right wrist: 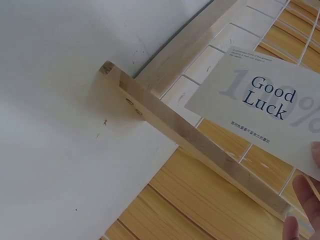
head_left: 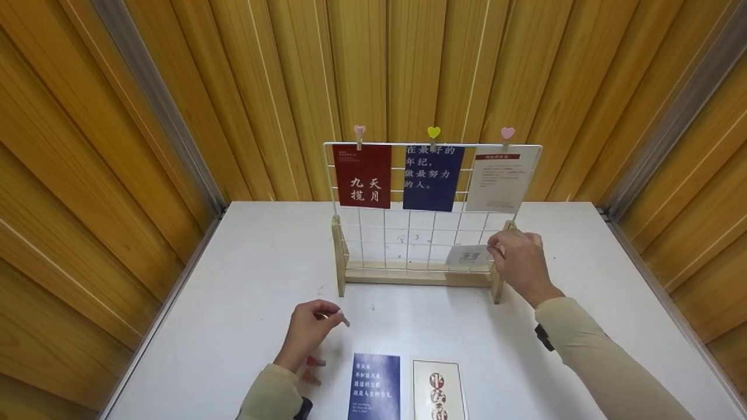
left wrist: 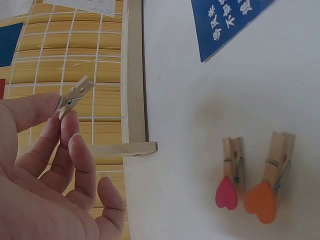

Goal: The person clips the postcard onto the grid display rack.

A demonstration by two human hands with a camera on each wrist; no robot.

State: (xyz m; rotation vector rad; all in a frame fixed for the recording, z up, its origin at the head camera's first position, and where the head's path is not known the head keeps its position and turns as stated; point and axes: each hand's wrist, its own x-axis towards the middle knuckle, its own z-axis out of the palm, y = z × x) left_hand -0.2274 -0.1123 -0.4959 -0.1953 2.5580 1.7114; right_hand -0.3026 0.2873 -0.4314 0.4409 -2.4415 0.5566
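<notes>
Between thumb and fingertips my left hand [head_left: 308,328] pinches a small wooden clothespin [left wrist: 75,97], held above the table in front of the rack. My right hand [head_left: 523,263] grips one edge of a pale card [right wrist: 255,102] printed "Good Luck". That card overlaps the lower right part of the white wire grid rack [head_left: 385,232], near its right wooden leg. From the rack's top bar hang a red card [head_left: 363,175], a blue card [head_left: 430,195] and a white card [head_left: 499,184], each under a clothespin with a heart.
Two more clothespins, one with a pink heart [left wrist: 227,194] and one with an orange heart [left wrist: 261,202], lie on the table beside my left wrist. A blue card [head_left: 375,385] and a cream card [head_left: 452,379] lie at the front. Wood-patterned walls [head_left: 280,87] surround the white table.
</notes>
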